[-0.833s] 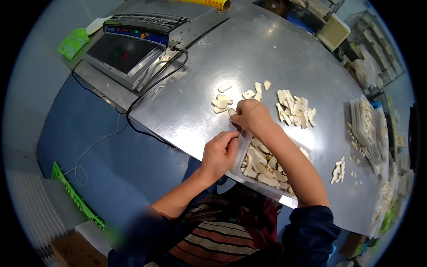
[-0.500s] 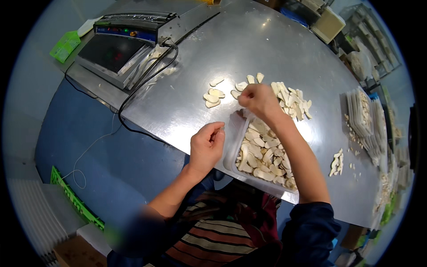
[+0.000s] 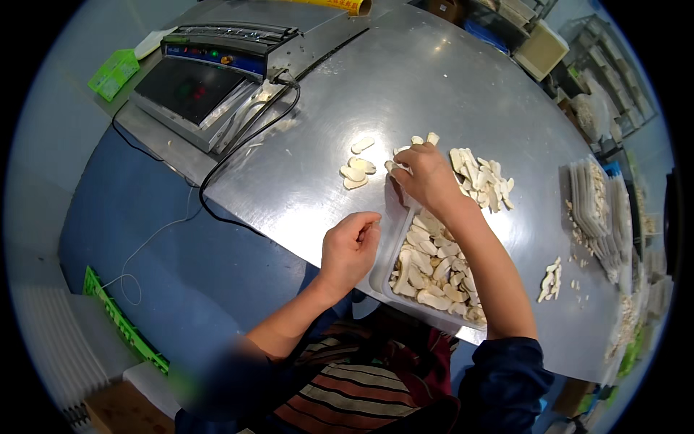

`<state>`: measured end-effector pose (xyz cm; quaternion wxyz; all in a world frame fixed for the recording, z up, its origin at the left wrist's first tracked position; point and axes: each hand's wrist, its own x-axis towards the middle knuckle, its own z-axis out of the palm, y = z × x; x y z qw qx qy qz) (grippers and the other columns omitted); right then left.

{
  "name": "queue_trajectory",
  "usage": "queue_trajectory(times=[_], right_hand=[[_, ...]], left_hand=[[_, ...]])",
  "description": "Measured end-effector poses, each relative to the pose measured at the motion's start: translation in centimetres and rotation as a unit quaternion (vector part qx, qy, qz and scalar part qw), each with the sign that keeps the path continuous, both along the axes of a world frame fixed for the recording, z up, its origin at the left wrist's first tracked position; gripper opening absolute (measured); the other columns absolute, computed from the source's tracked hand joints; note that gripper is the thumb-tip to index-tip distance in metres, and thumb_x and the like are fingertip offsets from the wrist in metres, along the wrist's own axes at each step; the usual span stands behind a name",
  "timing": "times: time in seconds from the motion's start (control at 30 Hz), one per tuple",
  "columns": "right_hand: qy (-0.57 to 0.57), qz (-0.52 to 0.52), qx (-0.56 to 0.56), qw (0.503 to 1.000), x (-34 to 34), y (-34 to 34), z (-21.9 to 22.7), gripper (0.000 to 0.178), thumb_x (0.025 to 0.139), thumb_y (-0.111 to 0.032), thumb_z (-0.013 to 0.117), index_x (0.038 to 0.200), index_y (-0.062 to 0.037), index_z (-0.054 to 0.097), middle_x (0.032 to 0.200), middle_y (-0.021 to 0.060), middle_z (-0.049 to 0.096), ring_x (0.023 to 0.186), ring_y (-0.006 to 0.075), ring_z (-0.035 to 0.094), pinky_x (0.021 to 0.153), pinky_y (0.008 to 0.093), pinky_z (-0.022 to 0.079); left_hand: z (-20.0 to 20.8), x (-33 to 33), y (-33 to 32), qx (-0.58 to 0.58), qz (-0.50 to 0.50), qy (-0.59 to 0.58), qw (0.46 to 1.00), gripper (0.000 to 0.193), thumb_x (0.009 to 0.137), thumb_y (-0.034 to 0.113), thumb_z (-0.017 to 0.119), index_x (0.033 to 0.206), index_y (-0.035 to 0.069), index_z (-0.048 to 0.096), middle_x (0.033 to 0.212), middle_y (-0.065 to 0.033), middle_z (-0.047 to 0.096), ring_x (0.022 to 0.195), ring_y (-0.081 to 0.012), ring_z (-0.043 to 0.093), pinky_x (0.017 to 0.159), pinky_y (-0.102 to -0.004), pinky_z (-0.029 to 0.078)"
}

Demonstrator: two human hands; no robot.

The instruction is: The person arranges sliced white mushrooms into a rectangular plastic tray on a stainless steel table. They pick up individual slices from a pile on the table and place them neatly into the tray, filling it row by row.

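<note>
A translucent plastic tub (image 3: pixel 383 269) full of pale mushroom slices (image 3: pixel 434 271) sits at the near edge of the steel table. My right hand (image 3: pixel 428 177) reaches beyond the tub's far end, its thumb and fingers closing on a mushroom slice (image 3: pixel 391 166) at the table top. Just left of the tub my left hand (image 3: pixel 350 252) hovers with curled fingers pressed toward the thumb; whatever it may hold is hidden. A small group of slices (image 3: pixel 357 168) lies left of my right hand. To its right is a larger heap of slices (image 3: pixel 483 181).
A scale (image 3: pixel 195 87) with a black cable (image 3: pixel 253 137) stands at the far left of the steel table (image 3: pixel 361 87). Stacked clear trays (image 3: pixel 589 199) line the right edge. A few slices (image 3: pixel 551 281) and crumbs lie near them. A green basket (image 3: pixel 114 74) is beyond the scale.
The whole view has shifted slightly. My right hand has lowered and its fingers have come onto a slice behind the tub. My left hand stays curled beside the tub.
</note>
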<state>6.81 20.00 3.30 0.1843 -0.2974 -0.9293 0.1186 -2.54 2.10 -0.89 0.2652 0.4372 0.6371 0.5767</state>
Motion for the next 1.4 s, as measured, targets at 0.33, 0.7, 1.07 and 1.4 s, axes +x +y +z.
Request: queue_trajectory(times=[0.33,0.7,1.07,1.4], right_hand=[[-0.206,-0.025,-0.034,0.978,-1.2,0.9,0.8,0.026,0.074,-0.025,0.064,0.074,0.0000,0.069,0.080,0.0196,0.068,0.082,0.0341,0.065,0.076,0.0406,0.053],[-0.185,-0.031,-0.052,0.981,-1.0,0.9,0.6,0.025,0.074,-0.027,0.065,0.074,-0.0025,0.069,0.079,0.0181,0.068,0.079,0.0334,0.065,0.074,0.0399,0.052],[0.085,0.112,0.079,0.987,1.5,-5.8,1.4,0.017,0.072,-0.004,0.066,0.087,-0.0033,0.060,0.082,0.0112,0.063,0.077,0.0284,0.062,0.062,0.0366,0.050],[0.144,0.038,0.011,0.989,6.4,-9.4,2.8,0.037,0.061,-0.009,0.081,0.094,-0.0024,0.066,0.092,0.0124,0.064,0.082,0.0295,0.060,0.071,0.0389,0.051]], left_hand=[[-0.6,0.1,0.2,0.050,-0.003,0.044,0.998,0.013,0.087,0.004,0.062,0.099,-0.001,0.064,0.081,-0.0110,0.066,0.066,-0.0172,0.062,0.061,-0.0277,0.049],[-0.7,0.2,0.3,0.049,0.002,0.052,0.997,0.014,0.086,0.004,0.062,0.099,-0.001,0.064,0.080,-0.0118,0.065,0.063,-0.0195,0.061,0.060,-0.0287,0.049],[1.8,-1.8,0.7,-0.035,-0.081,-0.331,0.939,0.018,0.094,0.017,0.061,0.098,0.000,0.062,0.074,-0.0006,0.059,0.058,-0.0049,0.050,0.049,-0.0189,0.038],[3.1,-1.0,1.3,-0.088,-0.148,-0.358,0.918,0.013,0.091,0.013,0.062,0.087,0.001,0.062,0.072,0.0006,0.059,0.056,-0.0034,0.047,0.049,-0.0191,0.036]])
